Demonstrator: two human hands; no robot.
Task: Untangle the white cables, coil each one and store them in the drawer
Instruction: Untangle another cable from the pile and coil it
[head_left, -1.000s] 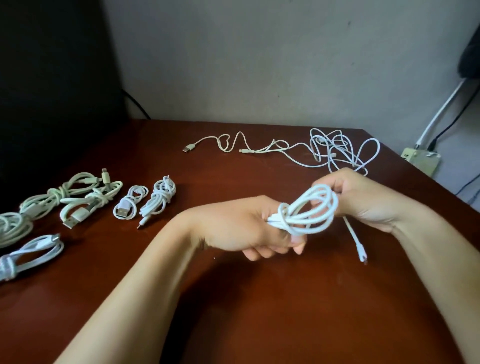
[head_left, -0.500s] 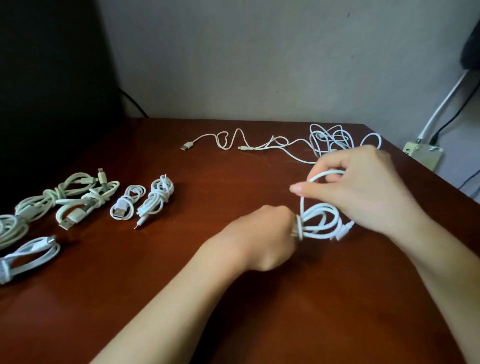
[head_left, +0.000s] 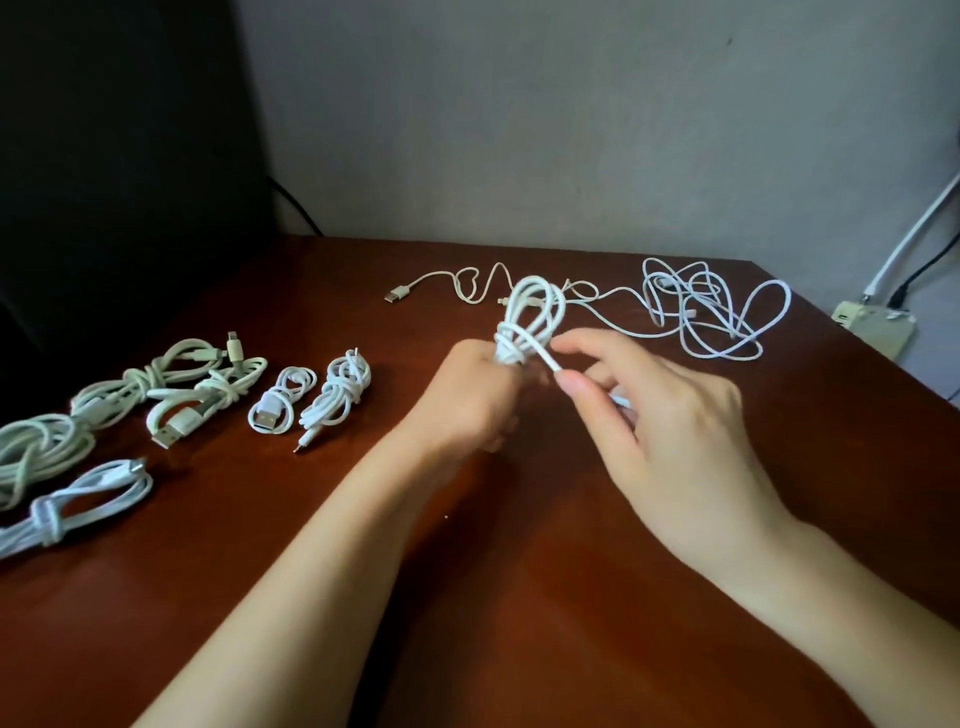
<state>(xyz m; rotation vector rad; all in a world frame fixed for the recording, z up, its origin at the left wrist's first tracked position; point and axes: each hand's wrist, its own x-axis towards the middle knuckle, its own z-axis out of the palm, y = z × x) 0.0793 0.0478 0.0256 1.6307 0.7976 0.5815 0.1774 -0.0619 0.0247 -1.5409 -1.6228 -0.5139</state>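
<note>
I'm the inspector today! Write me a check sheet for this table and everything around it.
Surface: dark red-brown wooden table, glossy.
Job's things: half-wrapped coil held above the table; several finished coils lie at left; drawer not in view.
Clutter: nothing seen.
Hands: left hand grips the coil's base; right hand pinches its loose end between fingers.
Cables: a white tangle and one loose cable lie at the far edge, not yet coiled.
Surroundings: grey wall behind; dark shape at left; socket box at right with leads running up.
</note>
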